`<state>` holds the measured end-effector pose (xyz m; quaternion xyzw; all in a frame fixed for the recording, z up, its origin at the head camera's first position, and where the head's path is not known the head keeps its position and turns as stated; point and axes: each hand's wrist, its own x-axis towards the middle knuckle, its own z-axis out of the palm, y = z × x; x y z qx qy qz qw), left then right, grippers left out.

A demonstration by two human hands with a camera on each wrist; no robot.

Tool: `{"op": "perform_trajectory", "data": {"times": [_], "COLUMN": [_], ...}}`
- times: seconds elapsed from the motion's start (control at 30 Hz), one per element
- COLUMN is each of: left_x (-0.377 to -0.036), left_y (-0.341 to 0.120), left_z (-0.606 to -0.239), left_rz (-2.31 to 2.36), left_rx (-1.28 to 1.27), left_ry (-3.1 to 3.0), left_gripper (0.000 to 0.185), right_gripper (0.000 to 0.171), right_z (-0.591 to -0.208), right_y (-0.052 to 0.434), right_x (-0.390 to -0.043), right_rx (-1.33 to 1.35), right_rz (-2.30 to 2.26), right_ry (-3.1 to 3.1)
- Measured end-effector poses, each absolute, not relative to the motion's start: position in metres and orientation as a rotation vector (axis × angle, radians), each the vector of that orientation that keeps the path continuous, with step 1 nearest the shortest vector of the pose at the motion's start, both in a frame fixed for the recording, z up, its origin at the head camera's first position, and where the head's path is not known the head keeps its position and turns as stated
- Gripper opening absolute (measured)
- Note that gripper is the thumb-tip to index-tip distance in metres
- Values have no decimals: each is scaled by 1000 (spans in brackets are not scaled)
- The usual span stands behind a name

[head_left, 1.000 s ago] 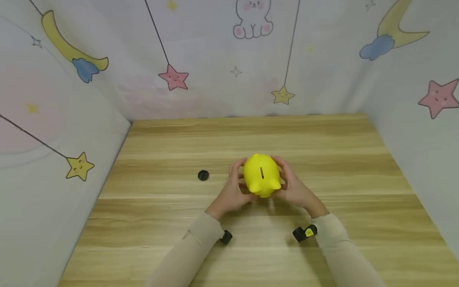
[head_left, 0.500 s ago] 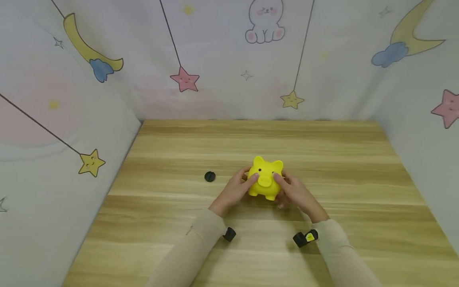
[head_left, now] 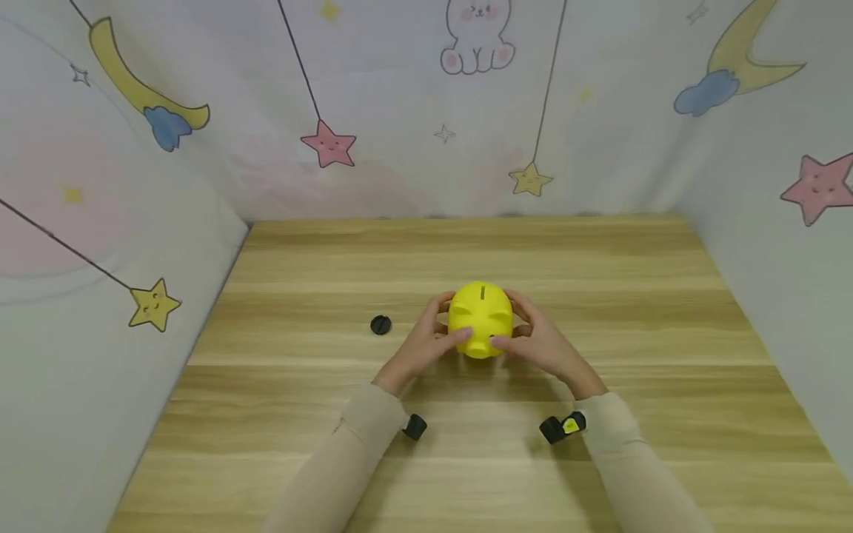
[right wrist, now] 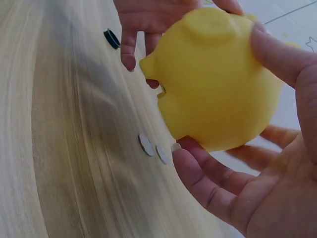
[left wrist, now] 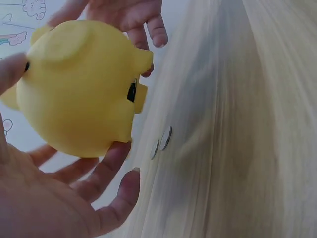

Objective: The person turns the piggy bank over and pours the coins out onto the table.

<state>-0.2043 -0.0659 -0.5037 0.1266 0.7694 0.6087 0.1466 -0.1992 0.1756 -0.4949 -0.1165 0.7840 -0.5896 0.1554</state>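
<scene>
Yellow piggy bank (head_left: 480, 320) held above table (head_left: 600, 311), between both palms | left hand (head_left: 426, 348), right hand (head_left: 543, 346): fingers curled round its flanks, equally near | snout toward person | two coins (right wrist: 153, 148) lie beneath fingertips.

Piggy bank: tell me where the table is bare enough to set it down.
The piggy bank is held by the left hand and right hand. Bare wood lies behind it toward the back curtain and right of the right hand. Beneath it lie two coins; the black plug sits left.
</scene>
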Motion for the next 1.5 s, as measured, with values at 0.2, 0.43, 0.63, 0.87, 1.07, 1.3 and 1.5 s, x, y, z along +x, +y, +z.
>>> {"op": "perform_trajectory", "data": {"times": [0.2, 0.43, 0.63, 0.87, 1.07, 1.3, 1.5], "left_x": [-199, -199, -199, -199, -200, -198, -198], "left_y": [-71, -68, -67, -66, -64, -64, -62], "left_z": [-505, -504, -503, -506, -506, -509, -511], "left_rz": [1807, 1828, 1833, 1830, 1842, 1869, 1837], "left_rx": [493, 547, 573, 545, 554, 557, 585], "left_ry": [2178, 2178, 2177, 2176, 2188, 2187, 2237], "left_gripper": [92, 95, 95, 97, 99, 101, 107], "right_gripper": [107, 109, 108, 108, 108, 107, 102], "right_z": [-497, -497, -497, -496, -497, -502, -501], "right_y": [177, 178, 179, 180, 178, 177, 179], "right_x": [-196, -193, -194, -190, -192, -194, -193], "right_rx": [-490, -518, -510, -491, -522, -548, -537], "right_rz": [-1777, -1818, -1824, -1850, -1889, -1913, -1906], "right_ry": [2220, 2212, 2203, 2138, 2117, 2093, 2081]}}
